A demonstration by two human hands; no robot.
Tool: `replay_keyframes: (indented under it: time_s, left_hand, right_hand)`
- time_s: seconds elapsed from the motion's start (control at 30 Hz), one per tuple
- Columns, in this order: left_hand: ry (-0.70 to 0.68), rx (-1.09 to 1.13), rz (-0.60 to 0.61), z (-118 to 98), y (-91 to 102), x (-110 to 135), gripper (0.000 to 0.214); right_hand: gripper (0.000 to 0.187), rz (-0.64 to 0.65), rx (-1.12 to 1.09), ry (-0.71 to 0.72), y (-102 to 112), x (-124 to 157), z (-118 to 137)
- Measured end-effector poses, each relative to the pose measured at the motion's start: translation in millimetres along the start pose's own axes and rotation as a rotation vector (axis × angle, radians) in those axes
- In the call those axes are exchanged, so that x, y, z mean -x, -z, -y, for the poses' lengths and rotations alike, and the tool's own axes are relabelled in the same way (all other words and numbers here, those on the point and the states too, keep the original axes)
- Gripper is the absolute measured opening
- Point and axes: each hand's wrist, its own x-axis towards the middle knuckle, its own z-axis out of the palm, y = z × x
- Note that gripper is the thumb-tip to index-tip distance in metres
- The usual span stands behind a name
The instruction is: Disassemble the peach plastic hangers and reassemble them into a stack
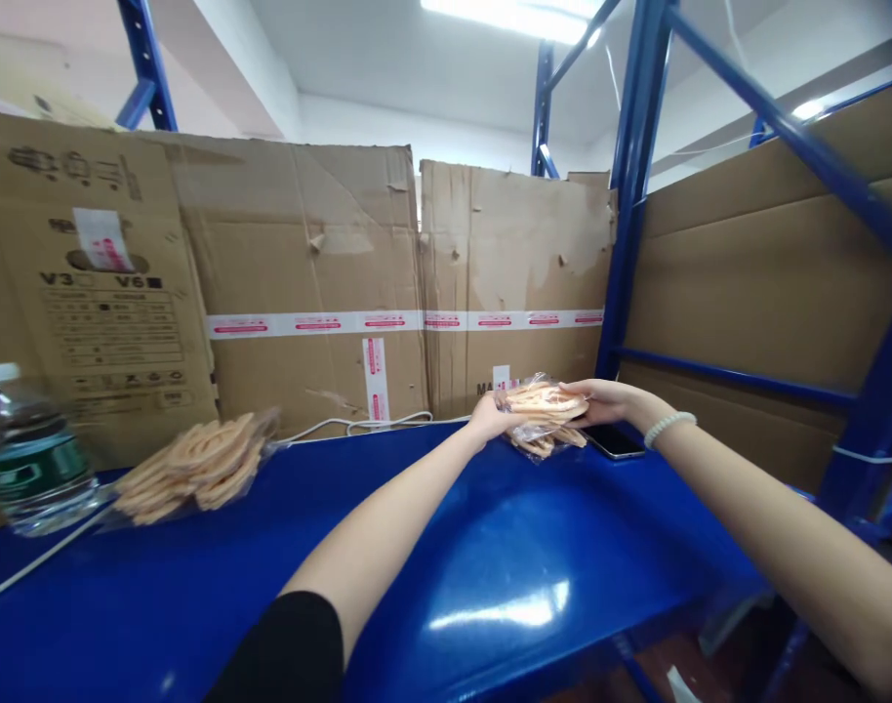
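Note:
My left hand (pixel 490 418) and my right hand (pixel 599 400) grip the two sides of a clear plastic bag of flat, peach-coloured pieces (pixel 540 398), near the back of the blue shelf. Just beneath it shows another bag of the same pieces (pixel 545 441), partly hidden by the upper one. What the pieces are I cannot make out. A phone (pixel 622 442) lies on the shelf below my right wrist, partly covered. Further left, a larger stack of bagged peach-coloured pieces (pixel 193 467) rests on the shelf.
A water bottle (pixel 32 459) with a green label stands at the left edge. White cable (pixel 329 426) runs along the back of the blue shelf (pixel 431 566). Taped cardboard sheets (pixel 306 254) wall the back, and a blue metal upright (pixel 626 215) rises at the right.

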Motion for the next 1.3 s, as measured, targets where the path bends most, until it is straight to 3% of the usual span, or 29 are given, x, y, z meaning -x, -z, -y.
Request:
replay_keyframes:
  time_s: [0.13, 0.27, 0.43, 0.63, 0.73, 0.87, 0.93, 1.07, 1.3]
  left_hand:
    - [0.054, -0.121, -0.036, 12.7, -9.9, -26.2, 0.032]
    - [0.156, -0.272, -0.131, 33.3, -10.9, -30.0, 0.035]
    - [0.197, -0.435, -0.228, 50.6, -17.2, -29.8, 0.039]
    - [0.193, -0.585, -0.3, 46.7, -35.2, -36.0, 0.044]
    - [0.167, -0.639, -0.267, 43.9, -44.9, -34.7, 0.058]
    - [0.152, -0.706, -0.19, 46.2, -61.8, -25.9, 0.104]
    - [0.148, -0.75, -0.167, 49.1, -69.8, -21.6, 0.116]
    - [0.144, -0.816, -0.133, 56.5, -72.6, -21.4, 0.104]
    - [0.052, -0.85, -0.049, 73.7, -38.8, -38.9, 0.061]
  right_hand:
    - [0.027, -0.039, 0.112, -0.065, 25.0, -41.8, -7.9]
    - [0.025, -0.092, 0.295, -0.124, 36.8, -67.2, -20.0]
    - [0.027, -0.185, 0.587, -0.133, 47.4, -73.5, -16.6]
    - [0.027, -0.366, 0.958, -0.034, 50.6, -77.9, -11.3]
    - [0.027, -0.427, 1.091, 0.066, 49.3, -77.8, -14.1]
    - [0.025, -0.467, 1.225, 0.172, 47.5, -74.2, -18.1]
    - [0.024, -0.486, 1.27, 0.218, 45.1, -73.0, -20.2]
    - [0.025, -0.462, 1.329, 0.293, 35.6, -73.4, -29.5]
    - [0.027, -0.433, 1.385, 0.269, 23.6, -85.3, -47.8]
